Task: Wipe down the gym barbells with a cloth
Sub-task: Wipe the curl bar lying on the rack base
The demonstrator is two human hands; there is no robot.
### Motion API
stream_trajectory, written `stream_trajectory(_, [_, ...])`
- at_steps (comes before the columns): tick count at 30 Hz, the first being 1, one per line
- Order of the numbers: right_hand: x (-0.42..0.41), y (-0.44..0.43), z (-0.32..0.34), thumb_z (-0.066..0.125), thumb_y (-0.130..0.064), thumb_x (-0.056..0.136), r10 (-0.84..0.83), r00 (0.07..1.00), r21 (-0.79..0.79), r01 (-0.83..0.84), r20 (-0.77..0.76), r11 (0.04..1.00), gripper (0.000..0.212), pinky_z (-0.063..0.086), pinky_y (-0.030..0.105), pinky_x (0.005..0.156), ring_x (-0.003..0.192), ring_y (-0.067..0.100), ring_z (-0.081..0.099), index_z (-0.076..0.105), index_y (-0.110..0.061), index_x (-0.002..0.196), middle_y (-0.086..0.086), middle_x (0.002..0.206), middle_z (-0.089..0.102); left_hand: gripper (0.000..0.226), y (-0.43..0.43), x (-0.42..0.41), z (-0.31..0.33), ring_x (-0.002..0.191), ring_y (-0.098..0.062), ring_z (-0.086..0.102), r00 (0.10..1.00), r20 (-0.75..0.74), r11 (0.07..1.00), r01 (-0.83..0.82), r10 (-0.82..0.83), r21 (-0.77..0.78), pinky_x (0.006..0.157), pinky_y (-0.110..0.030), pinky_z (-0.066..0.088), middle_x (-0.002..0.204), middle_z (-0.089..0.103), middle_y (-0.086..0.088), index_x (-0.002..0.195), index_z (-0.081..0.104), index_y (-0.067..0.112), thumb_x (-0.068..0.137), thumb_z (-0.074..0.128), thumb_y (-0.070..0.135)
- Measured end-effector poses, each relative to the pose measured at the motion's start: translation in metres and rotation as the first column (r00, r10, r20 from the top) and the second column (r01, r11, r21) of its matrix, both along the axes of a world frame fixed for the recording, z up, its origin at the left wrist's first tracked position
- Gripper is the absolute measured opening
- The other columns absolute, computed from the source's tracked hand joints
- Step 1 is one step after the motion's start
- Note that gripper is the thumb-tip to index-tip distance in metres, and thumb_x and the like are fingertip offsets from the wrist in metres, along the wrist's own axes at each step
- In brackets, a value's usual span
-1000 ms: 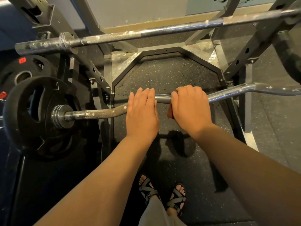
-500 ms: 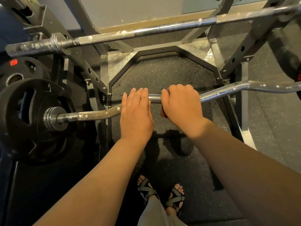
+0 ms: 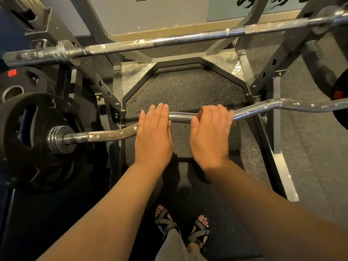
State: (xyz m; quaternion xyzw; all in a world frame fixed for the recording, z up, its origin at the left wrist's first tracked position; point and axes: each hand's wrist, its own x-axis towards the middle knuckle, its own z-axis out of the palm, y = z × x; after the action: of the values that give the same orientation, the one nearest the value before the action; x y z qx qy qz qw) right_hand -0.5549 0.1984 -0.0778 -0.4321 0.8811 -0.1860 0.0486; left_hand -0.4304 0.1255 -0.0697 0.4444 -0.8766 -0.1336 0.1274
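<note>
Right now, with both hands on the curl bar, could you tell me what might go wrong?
1. The left hand lies flat on the curl bar rather than gripping, so the bar could roll under wiping pressure.
2. It carries a weight plate, and the sandalled feet stand below with toes bare.
3. White residue on the bar's left stretch may get missed.

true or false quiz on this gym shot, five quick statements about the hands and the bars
1. The left hand lies flat, fingers straight, on the curl bar. True.
2. The right hand hangs clear of the bar. False: its fingers curl over the curl bar.
3. A black weight plate sits on the curl bar's left end. True.
4. The straight barbell lies on the floor. False: it rests across the rack, beyond the curl bar.
5. The person wears closed shoes. False: sandals.
</note>
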Motion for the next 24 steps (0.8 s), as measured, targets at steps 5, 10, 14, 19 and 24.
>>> stream_trajectory(5, [-0.001, -0.009, 0.006, 0.046, -0.038, 0.105, 0.295, 0.954, -0.018, -0.296, -0.058, 0.955, 0.039, 0.027, 0.048, 0.120, 0.129, 0.027, 0.045, 0.050, -0.013, 0.134, 0.005, 0.130, 0.052, 0.052, -0.002, 0.007, 0.001, 0.155, -0.021, 0.020, 1.000, 0.015, 1.000, -0.008, 0.008, 0.002, 0.128, -0.039, 0.000, 0.164, 0.031, -0.005, 0.159, 0.029, 0.014, 0.108, 0.037, 0.019])
stream_trajectory(10, [-0.029, 0.011, 0.004, 0.036, -0.045, 0.106, 0.114, 0.990, 0.103, -0.105, -0.079, 0.989, 0.043, 0.012, 0.051, 0.127, 0.139, 0.028, 0.037, 0.049, -0.015, 0.134, 0.007, 0.135, 0.048, 0.047, -0.004, 0.017, 0.002, 0.151, -0.021, 0.029, 0.995, 0.006, 0.995, -0.099, 0.099, 0.009, 0.128, -0.039, 0.003, 0.158, 0.042, -0.005, 0.155, 0.037, 0.013, 0.109, 0.037, 0.021])
stream_trajectory(14, [0.014, -0.010, 0.000, 0.041, -0.036, 0.105, 0.034, 0.997, -0.015, -0.035, -0.064, 0.999, 0.043, 0.013, 0.055, 0.125, 0.140, 0.035, 0.036, 0.048, -0.008, 0.137, 0.013, 0.138, 0.046, 0.048, -0.002, 0.020, 0.002, 0.153, -0.021, 0.026, 0.995, -0.001, 0.995, -0.104, 0.104, 0.003, 0.128, -0.038, 0.001, 0.160, 0.039, -0.005, 0.156, 0.035, 0.012, 0.108, 0.038, 0.017])
stream_trajectory(19, [0.031, -0.030, 0.003, 0.030, -0.033, 0.104, 0.368, 0.925, -0.011, -0.371, -0.088, 0.929, 0.052, 0.012, 0.050, 0.126, 0.143, 0.035, 0.035, 0.045, -0.007, 0.146, 0.011, 0.146, 0.048, 0.052, -0.003, 0.019, -0.003, 0.156, -0.019, 0.016, 0.995, 0.013, 0.995, -0.099, 0.099, -0.009, 0.128, -0.036, -0.004, 0.165, 0.029, -0.005, 0.159, 0.028, 0.011, 0.108, 0.037, 0.018])
stream_trajectory(24, [0.000, -0.012, 0.006, 0.030, -0.038, 0.105, 0.260, 0.960, 0.050, -0.256, -0.105, 0.965, 0.047, 0.008, 0.051, 0.127, 0.144, 0.030, 0.034, 0.046, -0.014, 0.141, 0.007, 0.140, 0.050, 0.051, -0.003, 0.019, -0.005, 0.155, -0.021, 0.021, 0.993, -0.019, 0.993, -0.114, 0.114, -0.009, 0.128, -0.038, -0.001, 0.163, 0.034, -0.005, 0.158, 0.032, 0.012, 0.107, 0.039, 0.013])
